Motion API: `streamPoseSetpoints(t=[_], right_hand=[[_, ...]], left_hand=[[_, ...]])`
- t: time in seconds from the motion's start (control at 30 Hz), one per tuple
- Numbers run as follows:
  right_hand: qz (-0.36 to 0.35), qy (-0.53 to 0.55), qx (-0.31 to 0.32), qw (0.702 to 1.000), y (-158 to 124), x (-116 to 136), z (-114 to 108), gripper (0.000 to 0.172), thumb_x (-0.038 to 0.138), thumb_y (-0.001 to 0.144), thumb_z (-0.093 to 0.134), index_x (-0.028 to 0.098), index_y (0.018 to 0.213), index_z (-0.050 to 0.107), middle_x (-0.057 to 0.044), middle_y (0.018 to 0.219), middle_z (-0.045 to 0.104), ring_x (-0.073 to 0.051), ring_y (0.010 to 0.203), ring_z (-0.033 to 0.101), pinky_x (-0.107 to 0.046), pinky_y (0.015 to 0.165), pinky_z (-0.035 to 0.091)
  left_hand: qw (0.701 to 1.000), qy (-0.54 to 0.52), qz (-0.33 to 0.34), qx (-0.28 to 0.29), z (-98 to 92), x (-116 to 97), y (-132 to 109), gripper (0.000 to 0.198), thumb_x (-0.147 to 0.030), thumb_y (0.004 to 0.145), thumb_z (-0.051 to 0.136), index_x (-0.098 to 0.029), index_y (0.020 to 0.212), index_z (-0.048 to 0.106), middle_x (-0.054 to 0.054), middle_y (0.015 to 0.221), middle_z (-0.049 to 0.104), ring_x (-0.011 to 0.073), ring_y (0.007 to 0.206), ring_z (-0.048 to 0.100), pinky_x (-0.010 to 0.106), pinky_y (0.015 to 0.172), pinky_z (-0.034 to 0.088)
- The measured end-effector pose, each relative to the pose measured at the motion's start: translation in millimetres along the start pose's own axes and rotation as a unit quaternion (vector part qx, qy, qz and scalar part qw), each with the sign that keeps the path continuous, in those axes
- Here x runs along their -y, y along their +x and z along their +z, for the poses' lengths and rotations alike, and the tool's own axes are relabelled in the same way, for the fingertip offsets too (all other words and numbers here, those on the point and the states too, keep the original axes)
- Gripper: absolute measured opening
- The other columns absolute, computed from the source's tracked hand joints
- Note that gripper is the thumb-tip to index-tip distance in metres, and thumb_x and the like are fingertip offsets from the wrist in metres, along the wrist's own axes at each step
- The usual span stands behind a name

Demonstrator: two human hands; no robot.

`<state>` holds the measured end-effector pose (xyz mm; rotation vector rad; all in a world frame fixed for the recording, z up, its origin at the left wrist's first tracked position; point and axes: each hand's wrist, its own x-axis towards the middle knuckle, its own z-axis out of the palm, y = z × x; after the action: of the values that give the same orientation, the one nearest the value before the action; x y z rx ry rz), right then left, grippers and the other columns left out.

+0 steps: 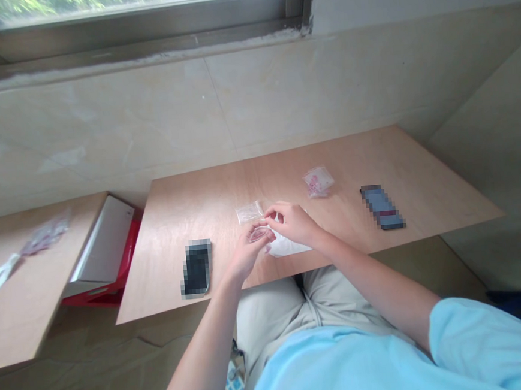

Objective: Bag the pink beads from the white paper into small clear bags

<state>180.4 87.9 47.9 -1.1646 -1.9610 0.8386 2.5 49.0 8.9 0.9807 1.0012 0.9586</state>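
Over the near middle of the table my left hand (249, 248) has its fingers curled around a small clear plastic bag (258, 234). My right hand (292, 221) meets it from the right, thumb and fingertips pinched together at the bag's upper edge; what lies between them is too small to make out. Under both hands is a white sheet (291, 244), with a bit of pink (268, 249) beside the left fingers. Just beyond the hands lies a flat pile of clear plastic bags (249, 212).
Bags with pink contents (318, 182) lie farther back on the wooden table (206, 193). A dark phone (196, 268) lies left and another phone (382, 207) right. A second table (26, 309) with more bags (45, 237) stands left, a white box (104, 243) between.
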Motion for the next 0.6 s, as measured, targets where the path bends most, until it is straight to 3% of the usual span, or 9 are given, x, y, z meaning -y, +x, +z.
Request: streamPoseSetpoints(t=[0.13,0.3,0.47,0.6], right_hand=[[0.024,0.009,-0.005,1.000,-17,-17,-15,0.013,0.023,0.091,0.061,0.020,0.095,0.073,-0.003,0.090,0.070,-0.015,0.076,0.061,-0.026,0.071,0.046],[0.059,0.064,0.025,0.996,-54,-39,-19,0.016,0.028,0.092,0.060,0.019,0.095,0.073,-0.003,0.092,0.072,-0.015,0.076,0.062,-0.026,0.067,0.046],[0.082,0.123,0.027,0.989,-71,-48,-13,0.017,0.032,0.090,0.063,0.020,0.098,0.072,-0.003,0.094,0.071,-0.014,0.072,0.061,-0.025,0.063,0.047],[0.054,0.160,0.041,0.985,-72,-45,-12,0.013,0.030,0.090,0.064,0.020,0.095,0.071,-0.003,0.092,0.070,-0.014,0.072,0.061,-0.024,0.061,0.047]], left_hand=[[1.000,-0.023,0.000,-0.001,0.9,2,-3,0.032,-0.038,0.082,0.076,-0.021,0.103,0.059,0.010,0.103,0.072,0.0234,0.098,0.066,0.032,0.073,0.048],[1.000,0.005,0.012,0.022,7.3,-2,-4,0.023,-0.036,0.083,0.075,-0.018,0.087,0.063,0.011,0.115,0.069,0.0242,0.106,0.064,0.036,0.086,0.049],[0.999,0.035,0.011,0.035,19.3,2,-7,0.022,-0.036,0.082,0.077,-0.017,0.089,0.068,0.005,0.092,0.067,0.0179,0.087,0.063,0.031,0.082,0.047],[0.998,0.035,0.016,0.056,31.8,4,-13,0.027,-0.041,0.082,0.077,-0.016,0.089,0.067,0.005,0.096,0.067,0.0184,0.089,0.063,0.031,0.082,0.048]])
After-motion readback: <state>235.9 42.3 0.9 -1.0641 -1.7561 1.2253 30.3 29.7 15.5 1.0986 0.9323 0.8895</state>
